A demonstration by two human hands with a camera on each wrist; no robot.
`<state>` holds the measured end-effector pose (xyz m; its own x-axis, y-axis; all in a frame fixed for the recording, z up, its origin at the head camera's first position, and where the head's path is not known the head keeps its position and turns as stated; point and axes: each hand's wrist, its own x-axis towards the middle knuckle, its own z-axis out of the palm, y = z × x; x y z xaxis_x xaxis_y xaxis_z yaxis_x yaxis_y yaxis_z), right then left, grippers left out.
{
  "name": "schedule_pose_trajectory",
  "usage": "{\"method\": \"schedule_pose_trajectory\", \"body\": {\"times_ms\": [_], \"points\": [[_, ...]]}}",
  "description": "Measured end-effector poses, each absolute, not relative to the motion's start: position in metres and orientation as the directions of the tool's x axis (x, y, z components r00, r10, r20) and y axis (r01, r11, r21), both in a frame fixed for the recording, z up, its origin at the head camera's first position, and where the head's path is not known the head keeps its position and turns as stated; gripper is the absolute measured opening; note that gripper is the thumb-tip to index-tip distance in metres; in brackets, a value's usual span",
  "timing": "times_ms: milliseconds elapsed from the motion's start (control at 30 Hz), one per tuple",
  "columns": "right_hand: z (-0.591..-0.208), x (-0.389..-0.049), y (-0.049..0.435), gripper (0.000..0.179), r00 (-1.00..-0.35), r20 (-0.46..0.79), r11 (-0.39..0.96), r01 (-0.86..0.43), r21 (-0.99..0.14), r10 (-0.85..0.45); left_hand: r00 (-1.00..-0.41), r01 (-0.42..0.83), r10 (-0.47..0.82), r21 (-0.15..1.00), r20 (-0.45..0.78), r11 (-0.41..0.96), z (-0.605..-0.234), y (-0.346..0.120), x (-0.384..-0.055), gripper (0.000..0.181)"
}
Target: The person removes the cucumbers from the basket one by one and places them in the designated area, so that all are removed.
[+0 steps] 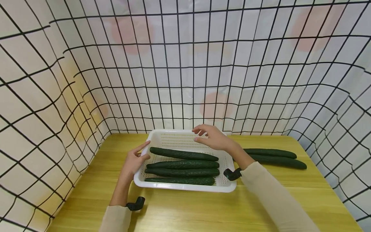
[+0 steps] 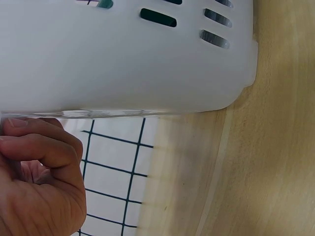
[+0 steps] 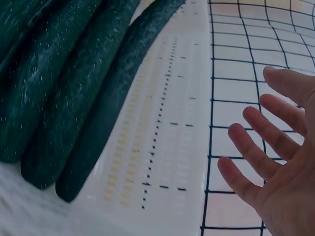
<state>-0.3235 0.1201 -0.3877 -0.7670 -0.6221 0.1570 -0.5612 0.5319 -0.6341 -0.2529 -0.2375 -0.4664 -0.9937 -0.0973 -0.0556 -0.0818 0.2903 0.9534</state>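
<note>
A white plastic basket (image 1: 185, 188) with slotted walls sits on the table, holding several dark green cucumbers (image 1: 182, 173) laid side by side. My left hand (image 1: 134, 163) grips its left rim, thumb over the inner side; in the left wrist view the curled fingers (image 2: 44, 147) meet the rim edge. Over the basket's far right part hovers my right hand (image 1: 213, 138), fingers spread and apart from the cucumbers. The right wrist view shows that hand (image 3: 280, 147) holding nothing, beside the cucumber (image 3: 113, 108) nearest the far wall.
Two more cucumbers (image 1: 275, 158) lie on the wooden table (image 1: 179, 209) to the right of the basket, partly behind the right forearm. White cloth with a black grid (image 1: 185, 77) walls the table at the back and both sides.
</note>
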Motion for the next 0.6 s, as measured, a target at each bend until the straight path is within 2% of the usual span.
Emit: {"method": "schedule_pose_trajectory", "body": {"times_ms": [467, 600], "points": [[-0.410, -0.339, 0.091, 0.041, -0.726, 0.069, 0.541, -0.568, -0.620, -0.684, -0.994, -0.082, -0.086, 0.958, -0.061, 0.276, -0.467, -0.237, -0.252, 0.061], [-0.415, -0.343, 0.082, 0.043, -0.718, 0.039, 0.561, -0.576, -0.595, -0.695, -0.994, -0.097, -0.081, 0.958, -0.078, 0.271, -0.451, -0.232, -0.245, 0.063]]}}
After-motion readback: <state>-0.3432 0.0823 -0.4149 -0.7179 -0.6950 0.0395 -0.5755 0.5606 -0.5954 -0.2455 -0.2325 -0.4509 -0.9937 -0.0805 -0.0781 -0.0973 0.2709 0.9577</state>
